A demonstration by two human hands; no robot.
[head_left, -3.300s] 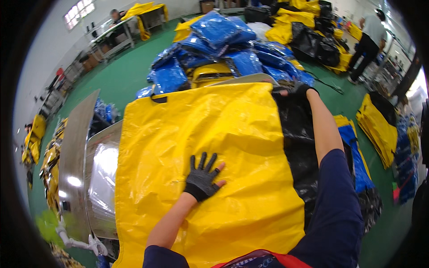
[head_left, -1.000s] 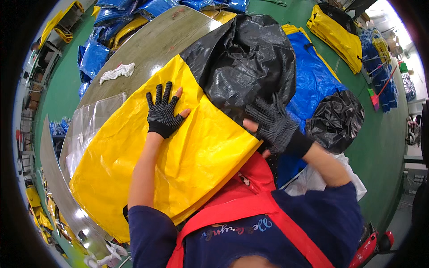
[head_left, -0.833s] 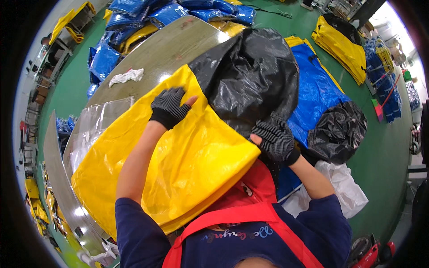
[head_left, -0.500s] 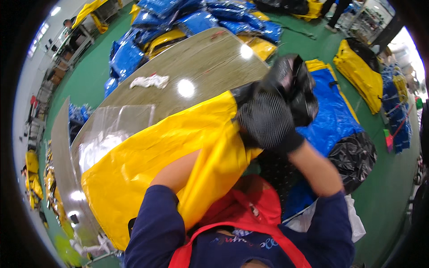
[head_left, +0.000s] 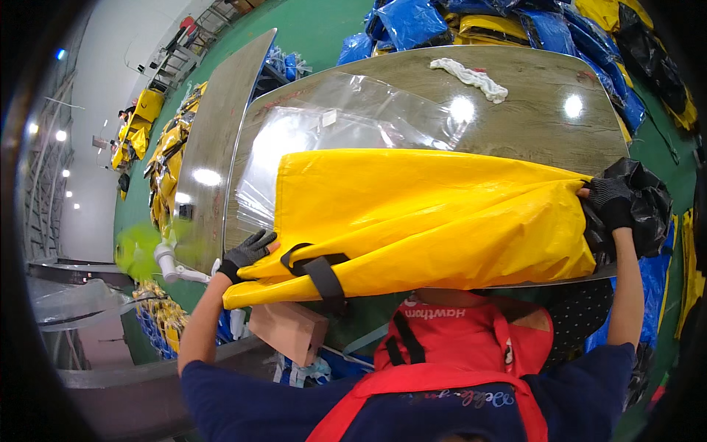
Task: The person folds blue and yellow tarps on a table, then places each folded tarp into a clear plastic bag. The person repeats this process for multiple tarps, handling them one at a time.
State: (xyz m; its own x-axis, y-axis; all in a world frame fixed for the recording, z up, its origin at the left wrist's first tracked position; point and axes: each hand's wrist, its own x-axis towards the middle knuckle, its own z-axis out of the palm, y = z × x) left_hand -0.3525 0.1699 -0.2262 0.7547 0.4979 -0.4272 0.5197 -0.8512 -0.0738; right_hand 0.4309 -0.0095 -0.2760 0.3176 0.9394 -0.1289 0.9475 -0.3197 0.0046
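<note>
A: What is the right hand (head_left: 610, 200) doing?
B: Its gloved fingers are curled closed on the bag (head_left: 427, 221), right where yellow meets black.

A: And the left hand (head_left: 249, 252)?
B: It touches the bag's gathered left corner, fingers pointing to about one o'clock. Whether they pinch the fabric, I can't make out.

A: So where does the bag lie?
B: Between the two hands. From the right hand, the yellow part runs out toward nine o'clock, in long folds; the crumpled black end (head_left: 648, 202) bulges at three. From the left hand, a black strap (head_left: 324, 278) sits at four o'clock, on the yellow.

A: What is it resting on?
B: The table (head_left: 545, 103), along the near edge. From the bag's middle, clear sheets (head_left: 294, 144) lie at ten o'clock, partly under it, and a white cloth (head_left: 471, 79) at one.

A: Anything farther out?
B: A pile of blue packets (head_left: 412, 23) past the far edge at twelve, on a green floor (head_left: 309, 33). A cardboard box (head_left: 289, 331) stands below the near edge at about seven, and a red apron (head_left: 449, 331) shows at six.
</note>
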